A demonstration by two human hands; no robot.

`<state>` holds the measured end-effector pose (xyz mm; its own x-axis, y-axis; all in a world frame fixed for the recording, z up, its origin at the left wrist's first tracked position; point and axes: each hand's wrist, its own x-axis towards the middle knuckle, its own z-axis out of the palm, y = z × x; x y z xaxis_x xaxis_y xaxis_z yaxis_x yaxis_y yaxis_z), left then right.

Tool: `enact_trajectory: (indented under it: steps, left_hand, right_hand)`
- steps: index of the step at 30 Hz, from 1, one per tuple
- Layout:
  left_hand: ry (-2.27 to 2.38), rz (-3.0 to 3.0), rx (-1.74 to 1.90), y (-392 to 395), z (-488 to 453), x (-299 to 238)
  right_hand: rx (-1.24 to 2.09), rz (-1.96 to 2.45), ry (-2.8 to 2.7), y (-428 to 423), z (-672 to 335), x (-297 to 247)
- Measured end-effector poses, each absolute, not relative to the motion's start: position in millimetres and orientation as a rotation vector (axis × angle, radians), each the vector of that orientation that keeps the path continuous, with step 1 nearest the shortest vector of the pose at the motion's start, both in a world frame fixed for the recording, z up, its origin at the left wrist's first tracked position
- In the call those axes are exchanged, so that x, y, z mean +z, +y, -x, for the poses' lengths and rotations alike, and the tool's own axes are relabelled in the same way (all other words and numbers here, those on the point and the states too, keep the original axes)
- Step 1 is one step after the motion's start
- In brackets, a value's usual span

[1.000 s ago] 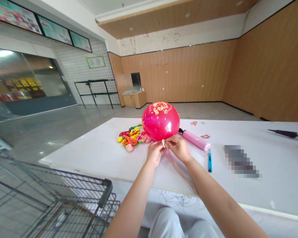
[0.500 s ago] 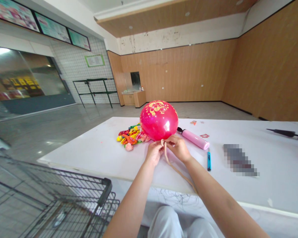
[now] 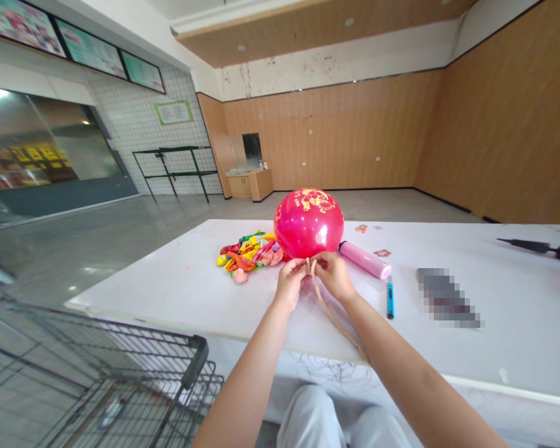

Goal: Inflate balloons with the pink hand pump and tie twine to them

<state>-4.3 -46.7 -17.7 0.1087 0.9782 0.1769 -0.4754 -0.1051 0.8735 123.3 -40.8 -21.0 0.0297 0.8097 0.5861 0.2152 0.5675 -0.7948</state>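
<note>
A pink balloon [image 3: 308, 223] pinched by the left hand [image 3: 290, 283], tan string [image 3: 332, 317] gripped in the right hand [image 3: 335, 275], wire cart [image 3: 193, 362] left of both.

**White table [image 3: 177, 280]: what's on it**

Far ctr: pile of flat balloons [image 3: 247, 252]. Pink pump [image 3: 364, 259] to the right, red sticker [image 3: 381, 253] just beside it. Blue lighter [image 3: 390, 298] nearer. Tan cord [image 3: 336, 320] trailing to near edge. Black-red tool [image 3: 541, 247] far right.

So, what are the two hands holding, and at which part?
Both the left hand and right hand pinch the inflated pink rubber balloon at its neck, together with a tan string near its upper end.
</note>
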Motion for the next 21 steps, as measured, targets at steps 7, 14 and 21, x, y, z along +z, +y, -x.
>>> enact_trajectory:
  steps: [7,14,21]
  left_hand:
    - [0.650,-1.073,1.420,-45.6,1.1,-15.7]
    - [0.810,-1.168,1.611,-45.1,0.9,-15.4]
    - [0.917,-1.460,1.678,-45.2,4.3,-18.3]
  right_hand:
    - [0.641,0.896,-1.444,-41.2,-123.5,-18.3]
    - [0.754,0.848,-1.414,-42.2,-119.9,-17.9]
    - [0.882,0.802,-1.281,-41.1,-120.4,-15.3]
